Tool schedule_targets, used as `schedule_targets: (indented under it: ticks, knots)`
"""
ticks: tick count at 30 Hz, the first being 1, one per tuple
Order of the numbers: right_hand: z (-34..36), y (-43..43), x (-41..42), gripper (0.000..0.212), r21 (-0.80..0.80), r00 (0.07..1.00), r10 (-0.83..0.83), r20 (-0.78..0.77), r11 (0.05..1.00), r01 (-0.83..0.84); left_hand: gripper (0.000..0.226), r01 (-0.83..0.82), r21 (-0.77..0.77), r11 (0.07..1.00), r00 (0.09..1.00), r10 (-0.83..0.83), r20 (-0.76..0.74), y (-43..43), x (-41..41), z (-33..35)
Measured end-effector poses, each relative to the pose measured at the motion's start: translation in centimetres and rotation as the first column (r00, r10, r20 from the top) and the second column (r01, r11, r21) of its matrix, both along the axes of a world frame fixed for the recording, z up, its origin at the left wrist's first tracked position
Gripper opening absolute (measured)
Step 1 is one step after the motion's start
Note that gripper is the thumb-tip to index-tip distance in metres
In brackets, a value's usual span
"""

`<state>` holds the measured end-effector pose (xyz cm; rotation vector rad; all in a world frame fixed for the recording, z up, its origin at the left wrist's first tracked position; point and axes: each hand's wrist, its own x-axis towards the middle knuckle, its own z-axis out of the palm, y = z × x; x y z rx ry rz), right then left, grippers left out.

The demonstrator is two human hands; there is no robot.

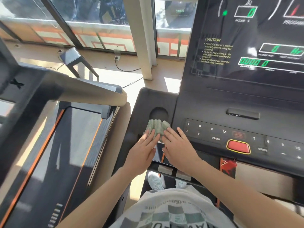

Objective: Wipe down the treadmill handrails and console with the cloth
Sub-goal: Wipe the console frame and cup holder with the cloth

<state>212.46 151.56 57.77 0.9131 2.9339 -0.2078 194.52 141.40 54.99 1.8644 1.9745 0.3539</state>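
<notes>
The left hand (142, 149) and right hand (178, 148) lie side by side with fingers nearly straight. Their fingertips press down on the near edge of the cloth (158, 127), and neither hand curls round it. The cloth is a bunched green lump on the left wing of the console (230, 102), just in front of the cup well (158, 113) and just left of the keypad (212, 131). Its long axis runs roughly left to right across the wing; being crumpled, it points no clear way. The step looks like wiping this wing. To do it well, spread the cloth flatter so more of it touches, keep the palms low with even pressure, sweep in overlapping strokes into the well, and stay clear of the red button (238, 146).
</notes>
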Motion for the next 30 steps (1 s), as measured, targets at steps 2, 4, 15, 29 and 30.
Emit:
schedule_targets:
  ticks: [2,4,15,29,30]
  knots:
    - [0.2,-0.3,0.0,0.044,-0.008,0.998,-0.021,-0.056,1.0,0.021,0.05,-0.006,0.03,1.0,0.999,0.004,0.051,-0.4,-0.3,0.6]
    - [0.5,-0.5,-0.4,0.037,-0.004,0.989,-0.049,-0.142,0.999,0.049,0.046,-0.045,0.099,0.994,0.997,0.038,0.064,0.0,-0.9,1.4]
    - [-0.9,-0.9,-5.2,0.06,-0.086,0.997,0.068,-0.019,0.994,-0.07,0.047,-0.24,0.163,0.957,0.95,0.266,-0.164,1.0,-3.8,0.0]
    - [-0.3,4.2,-7.6,0.068,-0.175,0.998,0.022,0.056,0.985,-0.012,0.045,-0.285,0.137,0.949,0.941,0.304,-0.145,1.2,-4.0,0.5]
    - [-0.3,4.0,-7.2,0.067,-0.155,0.998,0.037,0.052,0.987,-0.029,0.045,-0.286,0.134,0.949,0.941,0.305,-0.147,1.1,-4.0,0.6]
